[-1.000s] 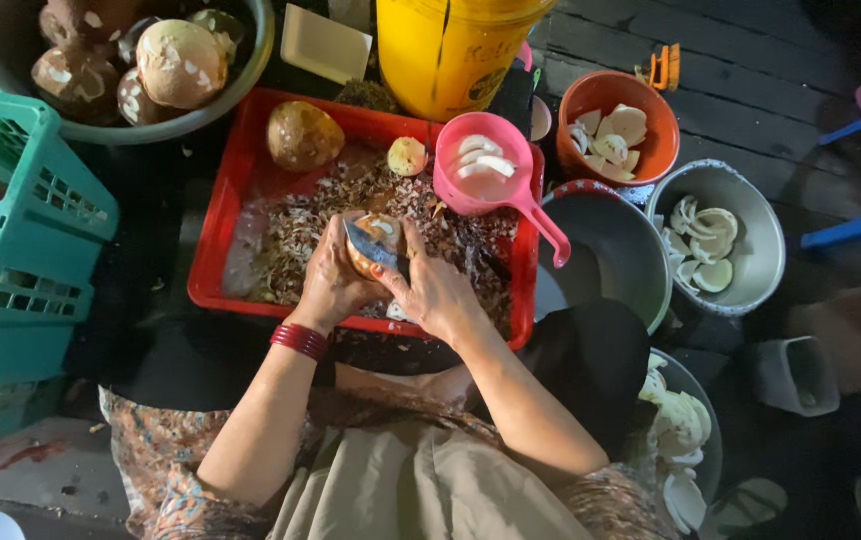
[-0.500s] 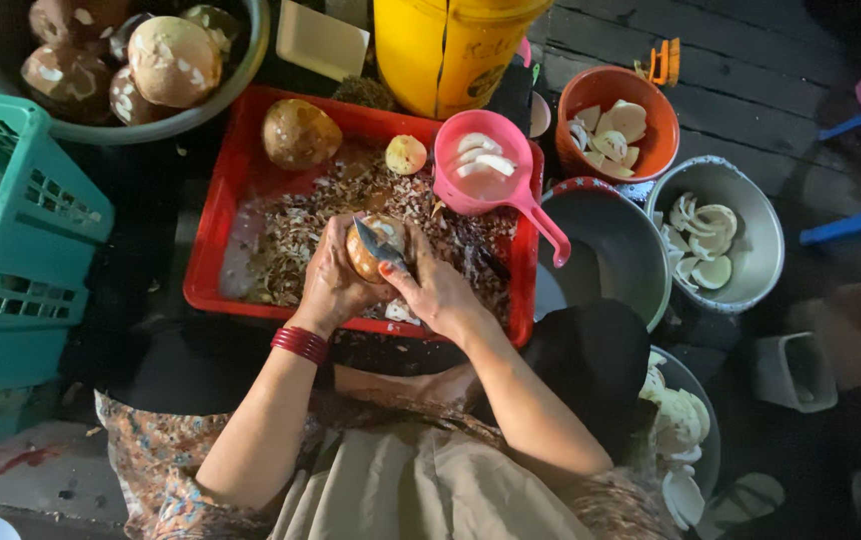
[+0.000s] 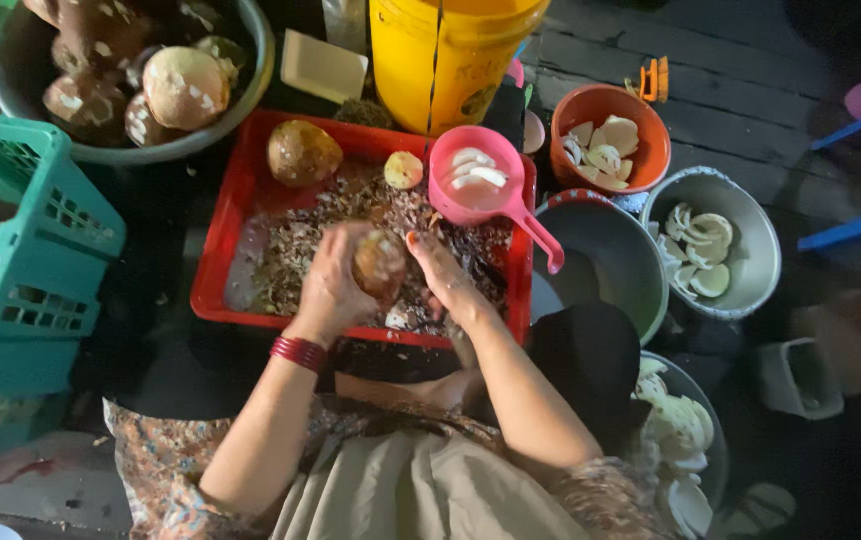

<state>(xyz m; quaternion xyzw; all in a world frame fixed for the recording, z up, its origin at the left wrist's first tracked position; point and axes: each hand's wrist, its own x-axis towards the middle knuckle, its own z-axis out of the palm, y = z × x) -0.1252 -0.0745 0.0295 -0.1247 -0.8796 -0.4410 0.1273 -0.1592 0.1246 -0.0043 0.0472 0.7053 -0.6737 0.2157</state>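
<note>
My left hand [image 3: 328,290] curls around a brown coconut piece [image 3: 380,265], fingers wrapped over its left side, holding it just above the red tray [image 3: 225,240]. My right hand [image 3: 445,280] sits against the right side of the same piece — fingers half bent, thumb toward it; whether it grips a tool I cannot tell. Under both hands the tray is littered with brown shavings [image 3: 300,250]. At its far edge lie a whole brown coconut [image 3: 303,153] and a small pale chunk [image 3: 403,170]. A pink scoop [image 3: 477,185] with white slices rests on the tray's far right corner. Further right stand an orange bowl [image 3: 650,160] and a grey bowl [image 3: 760,230], both holding white pieces.
</note>
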